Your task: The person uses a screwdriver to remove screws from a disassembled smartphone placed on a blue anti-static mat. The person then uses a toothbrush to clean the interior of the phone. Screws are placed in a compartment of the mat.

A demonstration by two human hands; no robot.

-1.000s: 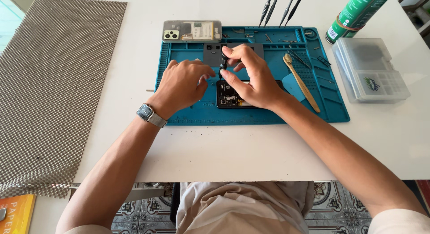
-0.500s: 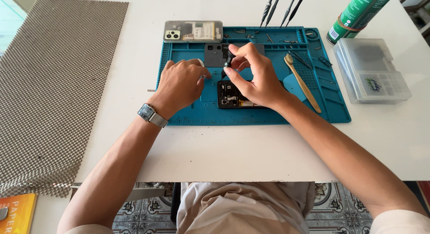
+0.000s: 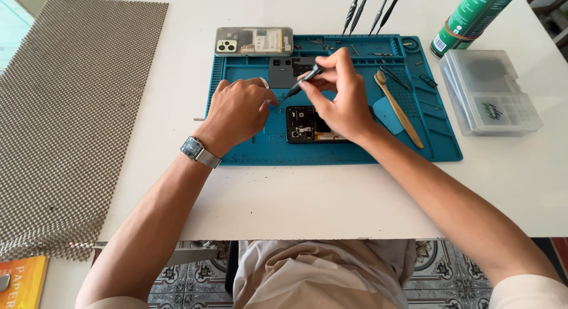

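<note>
Right now my right hand [image 3: 340,99] pinches a thin black screwdriver [image 3: 302,81], its tip down by my curled left hand [image 3: 239,111], which grips something too small to see. The opened black phone [image 3: 307,124] lies on the blue rubber mat [image 3: 355,149] on the white counter [image 3: 331,196]. I think slow, straight turns work best.
</note>
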